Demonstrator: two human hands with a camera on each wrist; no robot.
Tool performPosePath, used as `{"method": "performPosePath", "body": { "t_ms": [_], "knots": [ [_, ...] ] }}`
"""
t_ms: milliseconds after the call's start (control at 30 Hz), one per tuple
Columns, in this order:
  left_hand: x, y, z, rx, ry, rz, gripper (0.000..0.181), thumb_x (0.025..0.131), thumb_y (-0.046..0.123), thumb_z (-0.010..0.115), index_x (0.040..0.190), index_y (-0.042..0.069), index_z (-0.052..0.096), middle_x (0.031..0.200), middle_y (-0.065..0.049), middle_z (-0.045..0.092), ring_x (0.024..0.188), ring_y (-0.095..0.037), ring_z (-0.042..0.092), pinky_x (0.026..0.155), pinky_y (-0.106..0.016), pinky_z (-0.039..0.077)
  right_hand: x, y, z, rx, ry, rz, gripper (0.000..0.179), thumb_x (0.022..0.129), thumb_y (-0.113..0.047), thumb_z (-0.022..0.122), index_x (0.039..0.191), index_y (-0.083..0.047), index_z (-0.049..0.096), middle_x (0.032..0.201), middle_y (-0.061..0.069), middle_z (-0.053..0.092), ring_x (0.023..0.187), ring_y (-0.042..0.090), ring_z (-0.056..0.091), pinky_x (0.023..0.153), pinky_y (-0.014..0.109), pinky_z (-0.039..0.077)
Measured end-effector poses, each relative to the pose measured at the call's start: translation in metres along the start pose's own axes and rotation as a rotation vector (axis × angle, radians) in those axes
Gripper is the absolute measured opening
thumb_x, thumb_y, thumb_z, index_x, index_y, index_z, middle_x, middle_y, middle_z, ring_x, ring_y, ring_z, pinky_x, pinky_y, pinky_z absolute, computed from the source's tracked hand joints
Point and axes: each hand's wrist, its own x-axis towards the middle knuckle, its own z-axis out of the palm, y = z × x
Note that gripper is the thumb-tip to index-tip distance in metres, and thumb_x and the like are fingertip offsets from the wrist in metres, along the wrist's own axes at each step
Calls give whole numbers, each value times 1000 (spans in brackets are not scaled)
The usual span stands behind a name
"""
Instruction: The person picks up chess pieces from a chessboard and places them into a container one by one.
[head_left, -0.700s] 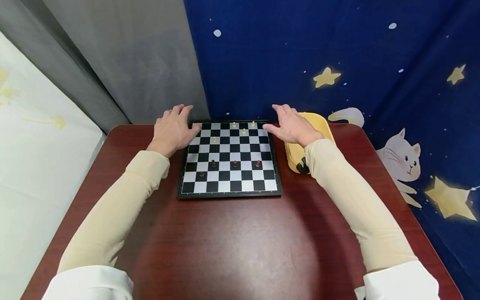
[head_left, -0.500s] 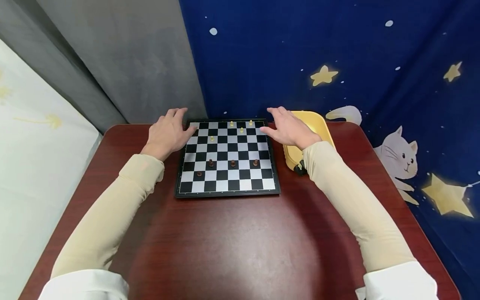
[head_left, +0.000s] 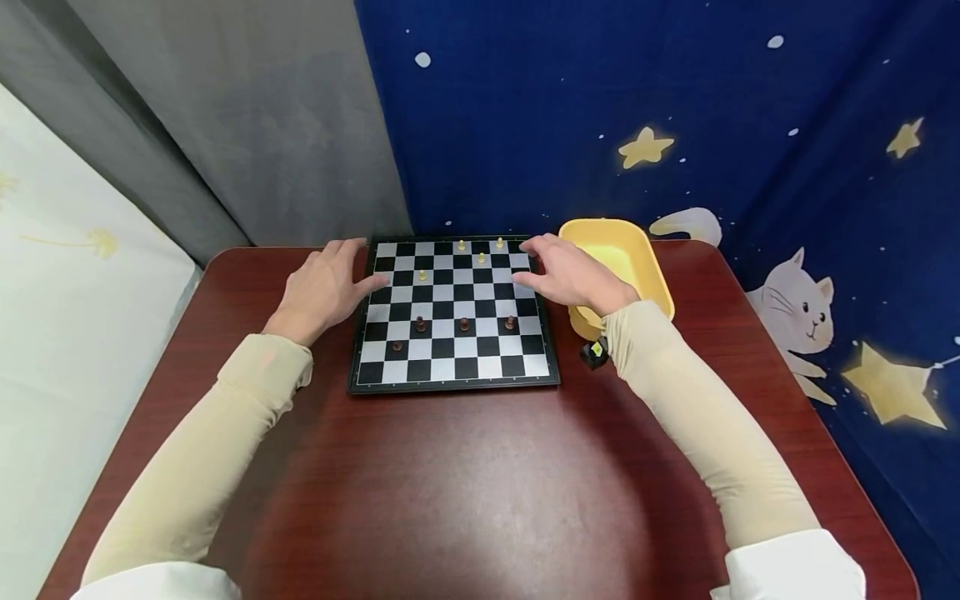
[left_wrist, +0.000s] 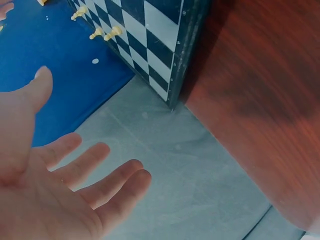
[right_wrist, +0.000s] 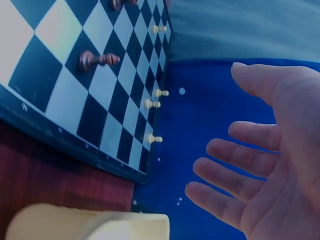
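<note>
A black-and-white chessboard [head_left: 453,385] lies on the table between my two hands. Several cream pawns [head_left: 422,275] stand toward its far side. Several dark brown chess pieces stand on the nearer rows; one in the right wrist view looks like a bishop [right_wrist: 95,60]. My left hand [head_left: 318,292] hovers by the board's left edge, thumb toward the squares. Holding nothing, its fingers [left_wrist: 122,187] are spread and relaxed in the left wrist view. At the far right corner of the board is my right hand [head_left: 573,273], also without anything in it, its fingers [right_wrist: 225,177] extended.
A yellow plastic bin [head_left: 651,287] stands right of the board, partly behind my right hand and wrist. A small black item [head_left: 595,353] shows at the right wrist. The reddish-brown table [head_left: 450,483] meets grey and blue curtains [head_left: 510,108] at its back edge.
Both hands have come slightly nearer to me along the board's sides, and the right has shifted a little left. More of the yellow bin shows. The chess pieces keep their squares.
</note>
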Motion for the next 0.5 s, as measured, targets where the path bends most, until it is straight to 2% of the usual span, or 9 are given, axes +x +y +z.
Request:
{"method": "performPosePath", "body": {
  "t_ms": [233,500],
  "knots": [
    [-4,-8,7,-17,-25,35,88,92,60,67,159,14,33,160,-20,40,141,-48,42,106,-68,43,-6,-2,13,95,30,18,62,100,-43,63,147,-5,50,140,14,57,125,28,58,111,45,48],
    [-8,-14,15,1,-91,64,96,84,60,77,159,17,35,163,-16,37,140,-45,41,106,-68,43,-12,-2,31,225,62,66,58,98,-43,64,142,-6,54,128,11,65,115,25,63,105,42,51]
  ]
}}
